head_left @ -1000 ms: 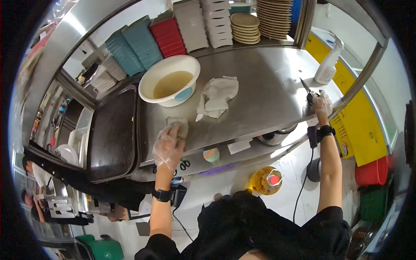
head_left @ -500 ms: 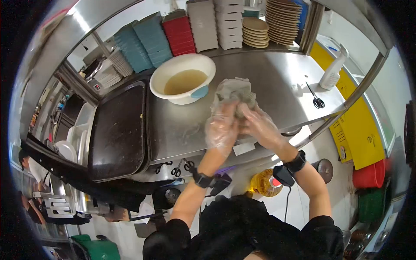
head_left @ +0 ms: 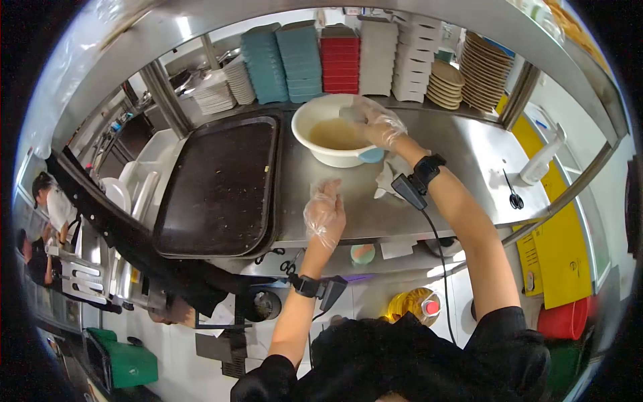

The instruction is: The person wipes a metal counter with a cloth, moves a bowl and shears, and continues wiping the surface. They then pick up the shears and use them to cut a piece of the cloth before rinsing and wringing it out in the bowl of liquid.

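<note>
My right hand, in a clear plastic glove, reaches over the right rim of a white basin of cloudy liquid. Its fingers are bent round something greyish that is too blurred to make out. My left hand, also gloved, is over the steel counter in front of the basin, its fingers loosely together and holding nothing that I can see. A pale cloth lies on the counter below my right wrist, partly hidden by the arm and wrist device.
Stacked dark trays lie left of the basin. Behind stand teal stacks, a red stack and brown plates. Scissors and a spray bottle are at the right. Two people show at the far left.
Both hands were together on the cloth. The right has moved up to the basin, the left has drawn apart, and the cloth now lies on the counter. The view has shifted.
</note>
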The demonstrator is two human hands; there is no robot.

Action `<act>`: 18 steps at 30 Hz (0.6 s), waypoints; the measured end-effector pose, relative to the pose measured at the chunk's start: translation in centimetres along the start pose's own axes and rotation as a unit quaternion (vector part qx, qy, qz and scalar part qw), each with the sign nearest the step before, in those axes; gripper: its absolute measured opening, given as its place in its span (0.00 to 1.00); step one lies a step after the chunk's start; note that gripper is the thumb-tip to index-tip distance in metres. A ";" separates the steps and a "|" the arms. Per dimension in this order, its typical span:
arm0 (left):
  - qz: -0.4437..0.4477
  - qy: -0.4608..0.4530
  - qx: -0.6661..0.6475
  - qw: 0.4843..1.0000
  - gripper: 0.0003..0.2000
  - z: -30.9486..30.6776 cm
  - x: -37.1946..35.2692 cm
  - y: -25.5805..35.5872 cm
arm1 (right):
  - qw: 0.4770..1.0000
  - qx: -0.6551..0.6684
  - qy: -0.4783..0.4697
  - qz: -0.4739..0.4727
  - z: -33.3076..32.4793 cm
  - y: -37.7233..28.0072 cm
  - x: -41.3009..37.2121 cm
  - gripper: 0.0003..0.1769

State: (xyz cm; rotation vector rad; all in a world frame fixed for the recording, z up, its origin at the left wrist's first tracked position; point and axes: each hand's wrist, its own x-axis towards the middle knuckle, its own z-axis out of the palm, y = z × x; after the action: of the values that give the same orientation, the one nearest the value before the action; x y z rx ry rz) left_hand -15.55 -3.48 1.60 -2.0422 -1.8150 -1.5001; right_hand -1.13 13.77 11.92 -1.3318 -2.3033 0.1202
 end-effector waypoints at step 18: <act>0.002 0.022 -0.049 0.999 0.08 1.5 -1.5 -1.6 | 0.910 -0.170 -0.378 0.008 2.3 -2.1 3.6 0.28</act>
State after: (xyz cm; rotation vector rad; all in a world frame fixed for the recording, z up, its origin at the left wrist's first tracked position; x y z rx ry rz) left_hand -15.63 -3.25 -1.03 -2.0356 -1.7558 -1.6503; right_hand -5.32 16.09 11.77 -1.6904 -3.0673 0.2946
